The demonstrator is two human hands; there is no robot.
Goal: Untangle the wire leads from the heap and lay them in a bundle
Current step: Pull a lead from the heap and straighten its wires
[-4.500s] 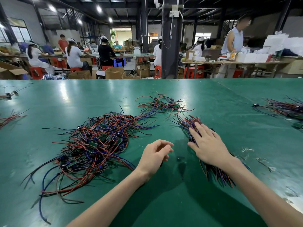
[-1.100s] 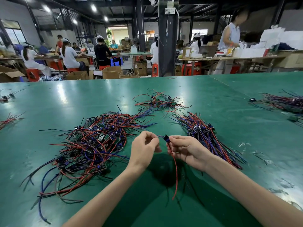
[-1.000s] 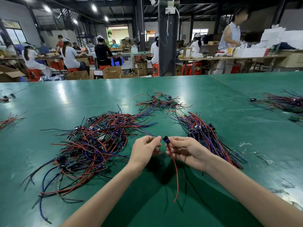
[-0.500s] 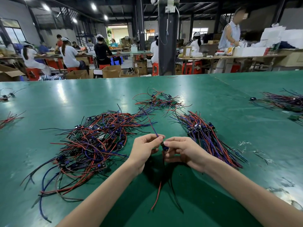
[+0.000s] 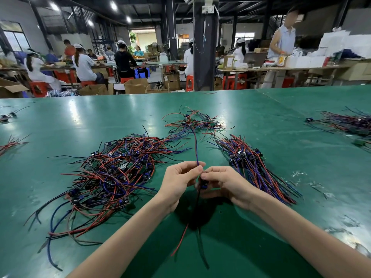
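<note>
A tangled heap [image 5: 112, 177] of red, blue and black wire leads with small boards lies left of centre on the green table [image 5: 271, 121]. A straighter bundle [image 5: 255, 167] lies to the right of my hands. Both hands meet above the table between them. My left hand [image 5: 178, 181] pinches a blue wire [image 5: 195, 145] that rises away from me. My right hand [image 5: 224, 181] grips a wire lead [image 5: 181, 237] by its small dark part; its red and black wires hang down toward me.
A smaller tangle [image 5: 194, 122] lies farther back at centre. More wire piles sit at the far right [image 5: 349, 123] and at the left edge [image 5: 10, 143]. Scraps litter the table at right. Behind the table, people work at benches around a dark pillar [image 5: 204, 47].
The hands have closed together on one lead. Its blue wire now stands up away from me, and the red and black wires hang lower below my hands.
</note>
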